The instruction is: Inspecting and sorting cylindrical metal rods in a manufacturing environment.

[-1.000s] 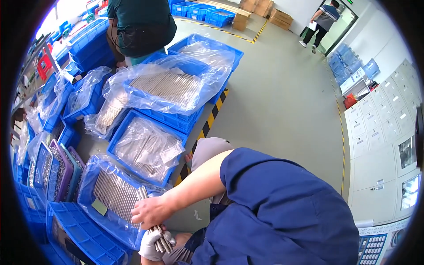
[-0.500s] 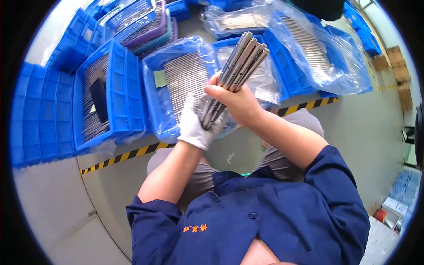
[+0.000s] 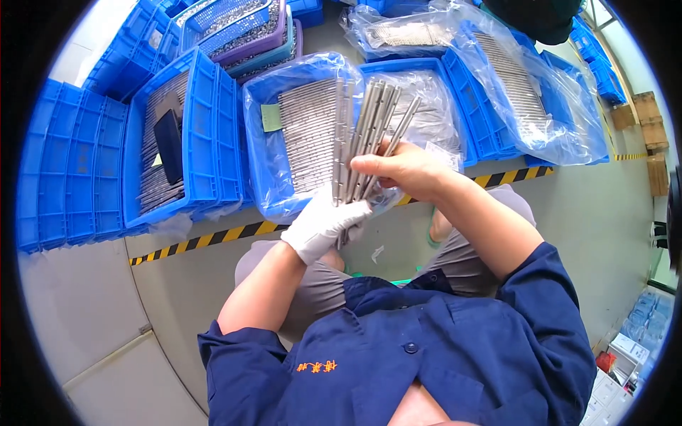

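Observation:
A bundle of slim metal rods, drilled with small holes along their length, stands between my two hands, fanned out at the top. My left hand, in a white glove, is wrapped round the lower ends. Bare and higher up, my right hand grips the rods with its thumb across their front; one rod leans apart to the right. Behind the bundle sits a blue crate lined with clear plastic, holding rows of similar rods and a green paper slip.
At left, a blue crate holds rods and a dark flat object, beside stacked crates. Purple and teal baskets of small metal parts stand behind. Plastic-covered crates are at right. Black-and-yellow tape crosses the floor.
The bundle has swung from a rightward slant to nearly upright, and its rods have spread apart. My gloved left hand has moved lower; my right hand has shifted slightly down and right.

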Demonstrator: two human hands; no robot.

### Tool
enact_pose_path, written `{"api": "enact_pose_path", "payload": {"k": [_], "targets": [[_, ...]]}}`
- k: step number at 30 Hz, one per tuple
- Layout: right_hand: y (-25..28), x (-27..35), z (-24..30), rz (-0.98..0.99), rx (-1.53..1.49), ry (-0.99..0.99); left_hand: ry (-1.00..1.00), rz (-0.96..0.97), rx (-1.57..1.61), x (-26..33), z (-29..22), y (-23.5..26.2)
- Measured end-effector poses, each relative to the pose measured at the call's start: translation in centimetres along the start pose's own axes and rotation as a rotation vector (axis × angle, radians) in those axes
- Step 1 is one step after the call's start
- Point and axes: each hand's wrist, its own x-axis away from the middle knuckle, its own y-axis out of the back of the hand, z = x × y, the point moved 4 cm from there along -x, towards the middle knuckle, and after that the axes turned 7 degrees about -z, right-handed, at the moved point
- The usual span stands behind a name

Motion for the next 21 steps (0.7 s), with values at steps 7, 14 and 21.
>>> {"api": "enact_pose_path", "payload": {"k": [7,14,21], "targets": [[1.7,-0.2,-1.9,-0.074,-0.270,-0.164,-0.025,-0.214,-0.046,0.6,-0.3,3.6],[2.0,0.3,-0.9,-0.050,0.973,0.461,-0.017,-0.238,-0.060,0.6,-0.4,3.7],[3.8,0.6,1.1,-0.261,1.037,0.354,-0.025,-0.182,0.154,1.0,-0.1,3.4]]}}
